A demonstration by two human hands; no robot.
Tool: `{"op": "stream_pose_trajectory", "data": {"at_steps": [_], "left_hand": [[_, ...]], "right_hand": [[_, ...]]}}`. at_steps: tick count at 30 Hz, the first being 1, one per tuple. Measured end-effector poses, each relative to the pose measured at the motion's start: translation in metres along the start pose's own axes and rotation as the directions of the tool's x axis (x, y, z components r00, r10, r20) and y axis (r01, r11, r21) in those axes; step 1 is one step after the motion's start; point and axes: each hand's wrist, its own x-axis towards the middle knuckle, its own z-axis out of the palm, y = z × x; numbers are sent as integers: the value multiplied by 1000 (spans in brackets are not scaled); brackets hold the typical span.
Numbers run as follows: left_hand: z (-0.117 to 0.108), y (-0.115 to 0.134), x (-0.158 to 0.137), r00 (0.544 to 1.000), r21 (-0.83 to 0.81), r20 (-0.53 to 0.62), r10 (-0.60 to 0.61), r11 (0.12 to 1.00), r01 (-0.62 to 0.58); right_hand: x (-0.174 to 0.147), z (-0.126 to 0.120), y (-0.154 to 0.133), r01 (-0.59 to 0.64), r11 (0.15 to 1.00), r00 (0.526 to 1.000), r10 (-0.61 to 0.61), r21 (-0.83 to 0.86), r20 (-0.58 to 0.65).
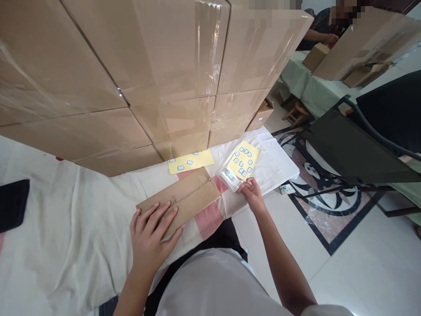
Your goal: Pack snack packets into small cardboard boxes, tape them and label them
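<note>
My left hand (153, 232) lies flat with spread fingers on a closed, flat cardboard box (192, 191), steadying its near left side. To the right, the fingers of my right hand (250, 193) are pinched at the end of a white rounded object (228, 179) with a greenish-grey patch on top; its exact kind is unclear. Just beyond that object is a yellow sheet (245, 159) bearing several small white labels with dark borders. Another yellow label sheet (190, 161) lies behind the box, partly covered by it.
Large taped cardboard cartons (171, 79) form a wall behind the work area. A small open box (261, 115) stands at their right end. A dark flat object (13, 204) lies far left on the cloth (82, 228). Rightward are a folding chair (362, 145) and another person's arm (317, 36).
</note>
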Motion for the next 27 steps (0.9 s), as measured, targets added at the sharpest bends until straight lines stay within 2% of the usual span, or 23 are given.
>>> {"op": "stream_pose_trajectory", "data": {"at_steps": [17, 27], "left_hand": [[1, 0, 2, 1000, 9, -17, 14, 1000, -14], [1, 0, 2, 1000, 6, -14, 22, 1000, -22]], "right_hand": [[5, -6, 0, -16, 1000, 998, 16, 4, 60], [10, -14, -11, -88, 996, 981, 92, -31, 172]]}}
